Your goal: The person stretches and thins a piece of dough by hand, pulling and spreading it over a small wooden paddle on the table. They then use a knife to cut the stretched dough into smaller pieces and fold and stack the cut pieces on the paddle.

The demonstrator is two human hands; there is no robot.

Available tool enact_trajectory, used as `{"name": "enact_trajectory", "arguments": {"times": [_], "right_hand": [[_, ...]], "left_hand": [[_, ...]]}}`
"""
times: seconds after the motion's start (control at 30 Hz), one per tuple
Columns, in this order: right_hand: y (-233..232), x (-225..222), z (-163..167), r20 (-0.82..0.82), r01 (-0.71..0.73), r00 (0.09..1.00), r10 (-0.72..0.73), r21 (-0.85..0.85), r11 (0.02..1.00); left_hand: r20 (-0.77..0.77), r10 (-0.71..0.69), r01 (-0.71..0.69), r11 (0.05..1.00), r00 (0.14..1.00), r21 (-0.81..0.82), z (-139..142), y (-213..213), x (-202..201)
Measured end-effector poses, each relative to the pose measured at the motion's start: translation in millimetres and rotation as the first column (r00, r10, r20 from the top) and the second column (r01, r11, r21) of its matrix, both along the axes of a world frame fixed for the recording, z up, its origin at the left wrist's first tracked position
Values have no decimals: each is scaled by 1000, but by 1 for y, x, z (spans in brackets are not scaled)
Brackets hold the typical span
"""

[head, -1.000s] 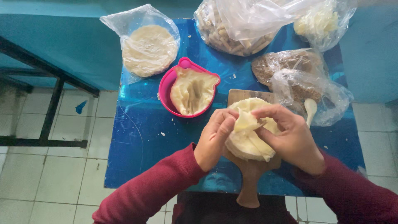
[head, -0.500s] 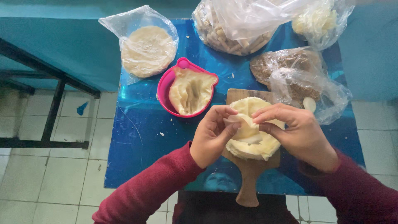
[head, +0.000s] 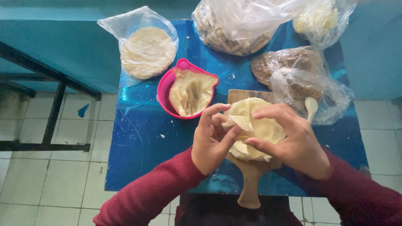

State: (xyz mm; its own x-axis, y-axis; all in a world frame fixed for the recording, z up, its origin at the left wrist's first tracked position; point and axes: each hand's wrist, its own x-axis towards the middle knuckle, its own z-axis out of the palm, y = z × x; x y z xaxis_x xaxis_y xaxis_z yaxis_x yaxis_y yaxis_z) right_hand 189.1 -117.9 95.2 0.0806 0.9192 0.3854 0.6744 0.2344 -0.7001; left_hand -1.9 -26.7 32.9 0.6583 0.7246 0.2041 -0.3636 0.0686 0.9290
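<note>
A pale, thin round sheet of dough is held over the wooden paddle-shaped board, pinched at its near-left edge by the left hand, whose thumb and forefinger are closed narrowly on a folded flap, while the right hand is laid over the far-right side with the fingers curved around the rim. The sheet is judged light, soft and limp, easily torn and slightly tacky; it is best taken at the rim with flat fingertips, with support kept beneath the middle. Just beyond the left-hand pinch lies a pink plastic bowl with dough in it; beyond the right hand, clear plastic bags are heaped. Compared with half a second ago, the flap has been drawn further toward the left hand, and the right fingers have been spread wider across the sheet.
</note>
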Motion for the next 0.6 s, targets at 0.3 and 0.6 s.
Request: {"name": "enact_trajectory", "arguments": {"times": [0.3, 0.6], "right_hand": [[0, 10, -34, -647, -166, 762, -33, -245, 955], [3, 8, -49, -795, -144, 582, -172, -309, 940]], "left_hand": [[-24, -38, 40, 994, 999, 102, -2, -2, -1], [-79, -151, 150, 988, 985, -26, -11, 4, 4]]}}
